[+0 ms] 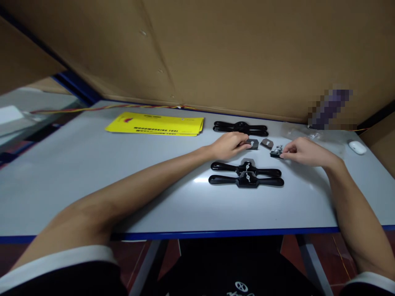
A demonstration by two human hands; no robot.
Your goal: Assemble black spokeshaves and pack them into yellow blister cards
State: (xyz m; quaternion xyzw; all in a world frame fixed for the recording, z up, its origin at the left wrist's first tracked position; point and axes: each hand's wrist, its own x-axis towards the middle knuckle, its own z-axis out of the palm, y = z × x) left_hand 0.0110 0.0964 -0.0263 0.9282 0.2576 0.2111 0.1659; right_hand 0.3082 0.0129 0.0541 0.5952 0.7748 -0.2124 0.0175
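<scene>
My left hand (228,145) is closed, its fingertips pinching the edge of a grey slotted spokeshave blade (254,144). A second slotted blade (267,143) lies flat just to the right. Over a small cluster of metal fittings (277,150), with a black piece at its base, my right hand (305,152) is closed with thumb and fingers on the near end. Which single part it grips is partly hidden. In front of both hands lie two black spokeshaves with blades, the farther one (262,172) and the nearer one (226,180), side by side.
More black spokeshave bodies (240,127) lie behind my left hand. Yellow printed cards (154,124) are stacked to the left. Toward the right are clear plastic bags (298,130), a white computer mouse (357,147) and a blurred-out purple object (330,109). A brown board (216,53) closes the back.
</scene>
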